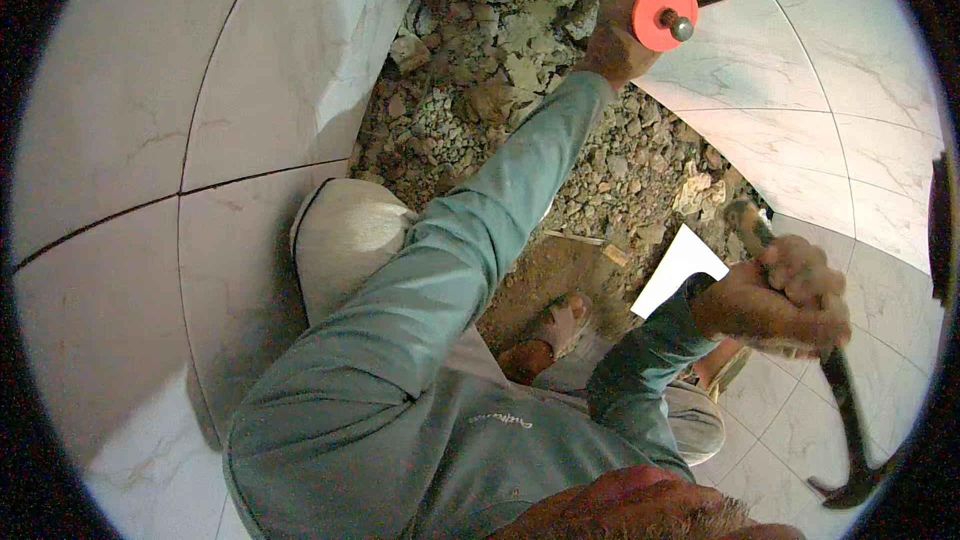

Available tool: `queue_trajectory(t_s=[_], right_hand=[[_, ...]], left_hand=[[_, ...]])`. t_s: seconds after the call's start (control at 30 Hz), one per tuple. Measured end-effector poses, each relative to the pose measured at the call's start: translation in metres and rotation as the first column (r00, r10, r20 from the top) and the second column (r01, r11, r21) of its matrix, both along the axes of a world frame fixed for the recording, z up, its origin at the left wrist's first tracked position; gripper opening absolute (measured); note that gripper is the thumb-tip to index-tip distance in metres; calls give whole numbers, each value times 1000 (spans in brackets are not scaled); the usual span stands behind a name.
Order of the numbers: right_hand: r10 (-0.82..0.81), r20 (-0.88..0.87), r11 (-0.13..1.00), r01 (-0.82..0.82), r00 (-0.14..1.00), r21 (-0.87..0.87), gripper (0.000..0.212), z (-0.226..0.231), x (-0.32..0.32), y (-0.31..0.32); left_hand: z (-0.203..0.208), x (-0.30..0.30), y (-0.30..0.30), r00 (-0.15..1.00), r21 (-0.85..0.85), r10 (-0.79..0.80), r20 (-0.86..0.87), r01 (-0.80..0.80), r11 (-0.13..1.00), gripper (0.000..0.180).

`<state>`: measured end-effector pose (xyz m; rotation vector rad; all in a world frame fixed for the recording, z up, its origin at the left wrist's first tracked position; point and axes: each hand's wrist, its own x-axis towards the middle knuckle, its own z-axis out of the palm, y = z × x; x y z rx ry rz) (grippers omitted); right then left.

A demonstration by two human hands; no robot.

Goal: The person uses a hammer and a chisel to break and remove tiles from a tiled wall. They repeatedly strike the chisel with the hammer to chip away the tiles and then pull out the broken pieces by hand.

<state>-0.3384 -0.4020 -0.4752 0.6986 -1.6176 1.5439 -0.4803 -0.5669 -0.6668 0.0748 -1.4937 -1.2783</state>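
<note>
My left hand (614, 25) is stretched forward over the rubble, with its fingers wrapped round a chisel (681, 30). A round orange-red guard (652, 12) sits on the chisel, and its metal striking end sticks out past the guard. The chisel's tip is hidden below my hand. On the right, my right hand (785, 300) is closed on the dark handle of a hammer (845, 395). The hammer's head, with a curved, pointed end, is at the lower right, well apart from the chisel. Broken rubble (500, 90) lies under and around my left hand.
Marble-patterned tiles (110, 90) rise on the left, and more pale tiles (780, 130) border the rubble on the right. A white piece (675, 270) and a small wooden piece (614, 255) lie near my foot (565, 325). My bent knee (350, 235) is beside the left tiles.
</note>
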Motion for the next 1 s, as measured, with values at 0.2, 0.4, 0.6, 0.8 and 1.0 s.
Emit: queue_trajectory(t_s=[0.2, 0.4, 0.6, 0.8, 1.0], right_hand=[[-160, 538, 701, -289, 827, 652, 31, -153, -42, 18], [225, 541, 973, -214, 810, -84, 41, -58, -12, 6], [-168, 160, 977, 142, 973, 162, 48, -125, -59, 9], [-4, 631, 918, -247, 776, 310, 32, -108, -36, 25], [666, 364, 744, -538, 652, -397, 21, -93, -55, 20]], left_hand=[[-3, 6, 1, 972, -96, 59, 226, -38, 995, 38], [-1, 6, -8, 1000, -4, -3, 19, 4, 1000, 36], [-7, -25, -7, 975, -328, 222, 16, -204, 923, 30], [32, -2, -8, 983, -57, 184, 6, -183, 981, 30], [34, -22, -14, 988, -20, 147, 49, -146, 989, 27]])
